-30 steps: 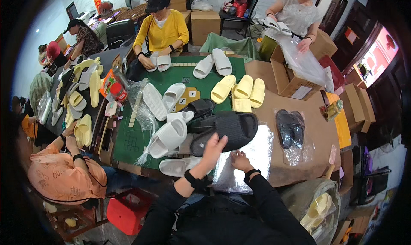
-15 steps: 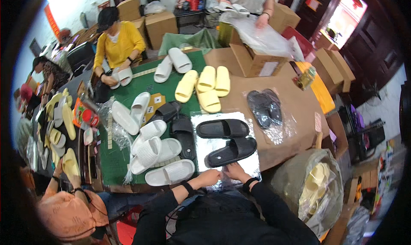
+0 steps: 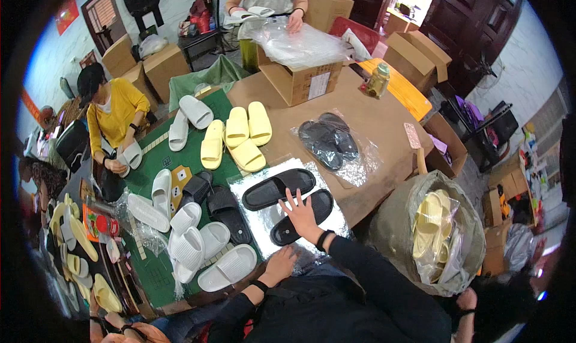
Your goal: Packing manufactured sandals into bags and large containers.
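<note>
Two black open-toed slide slippers (image 3: pixel 277 188) (image 3: pixel 323 208), of foam or rubber by their look, lie soles down on a shiny silver foil-like sheet (image 3: pixel 255 223), directly in front of the person. Their long axes run slantwise, from lower left to upper right, and are nearly parallel, with a narrow gap between. The bare right hand (image 3: pixel 303 216) is the nearer one: it lies palm down over the lower slipper, fingers spread and released, and the fingertips overlap the near edge of the upper slipper. Whether it presses or only hovers, I cannot tell. The bare left hand (image 3: pixel 280 265) is at the near edge of the sheet, below and left of the lower slipper, fingers loosely bent; whether it pinches something, I cannot tell.

The slippers are matt and dark, each with one broad strap towards the right end; a small pale dot shows near the lower one's left end.
</note>
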The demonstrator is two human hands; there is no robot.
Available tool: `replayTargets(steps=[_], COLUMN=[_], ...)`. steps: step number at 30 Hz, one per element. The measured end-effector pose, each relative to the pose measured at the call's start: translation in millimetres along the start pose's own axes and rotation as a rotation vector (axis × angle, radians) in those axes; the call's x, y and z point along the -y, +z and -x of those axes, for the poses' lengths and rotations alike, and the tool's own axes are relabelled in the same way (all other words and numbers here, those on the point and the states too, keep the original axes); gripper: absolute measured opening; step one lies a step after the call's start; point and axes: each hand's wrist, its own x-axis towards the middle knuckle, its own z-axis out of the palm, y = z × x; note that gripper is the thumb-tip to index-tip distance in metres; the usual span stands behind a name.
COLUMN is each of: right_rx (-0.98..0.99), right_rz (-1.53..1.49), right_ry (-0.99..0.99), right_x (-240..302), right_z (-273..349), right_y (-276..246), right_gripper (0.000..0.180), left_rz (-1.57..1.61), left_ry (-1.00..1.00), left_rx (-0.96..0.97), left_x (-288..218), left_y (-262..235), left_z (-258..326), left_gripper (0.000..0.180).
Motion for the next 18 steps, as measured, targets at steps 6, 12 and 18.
replayTargets(steps=[6, 12, 18], right_rx=[0.253, 0.174, -0.017], right_rz=[0.154, -0.011, -0.059], right_ry=[0.31, 0.193, -0.208], right_x=[5.6, -25.8, -49.7], right_z=[-36.4, -38.2, -20.4], right_y=[46.3, 71.4, 5.4], right_gripper=[0.045, 0.017, 0.016], left_rz=[0.041, -0.072, -0.042], left_ry=[0.075, 0.023, 0.062], left_rx=[0.182, 0.212, 0.097], left_x=[17.0, 14.5, 45.6], left_y=[36.6, 26.8, 37.2], left_z=[4.1, 4.7, 33.5], left_gripper=[0.049, 0.043, 0.041])
